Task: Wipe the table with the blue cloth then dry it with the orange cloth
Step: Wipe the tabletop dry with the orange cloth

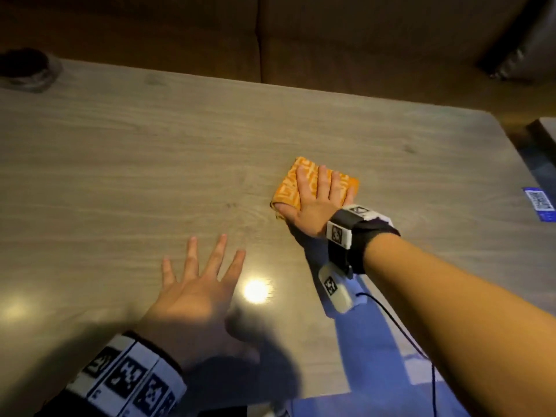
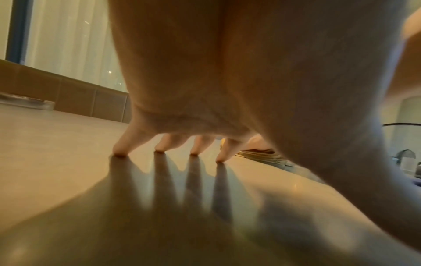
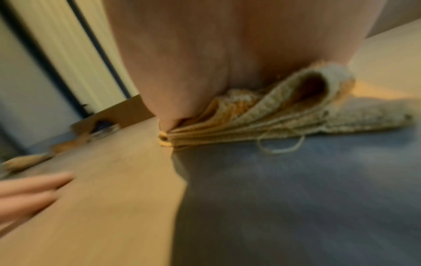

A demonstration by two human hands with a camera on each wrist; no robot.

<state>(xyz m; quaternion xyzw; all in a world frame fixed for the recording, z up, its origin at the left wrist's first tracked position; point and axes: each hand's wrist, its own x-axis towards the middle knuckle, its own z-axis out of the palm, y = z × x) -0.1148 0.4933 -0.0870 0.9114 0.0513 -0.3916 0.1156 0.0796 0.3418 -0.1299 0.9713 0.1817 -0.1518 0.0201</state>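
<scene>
The folded orange cloth (image 1: pixel 288 188) with a pale pattern lies flat on the wooden table (image 1: pixel 150 152), right of centre. My right hand (image 1: pixel 316 194) presses on it with straight fingers, palm down. In the right wrist view the cloth's folded layers (image 3: pixel 262 122) bunch under the palm (image 3: pixel 182 63). My left hand (image 1: pixel 198 278) rests nearer the front edge, fingers spread, holding nothing. Its fingertips (image 2: pixel 118 153) touch the bare tabletop (image 2: pixel 68 144) in the left wrist view. No blue cloth shows in any view.
A dark round object on a clear dish (image 1: pixel 27 70) sits at the table's far left corner. A blue tag with a code (image 1: pixel 540 206) lies near the right edge. A brown sofa (image 1: pixel 270 34) runs behind the table. A ceiling light glares (image 1: pixel 255 291) off the tabletop.
</scene>
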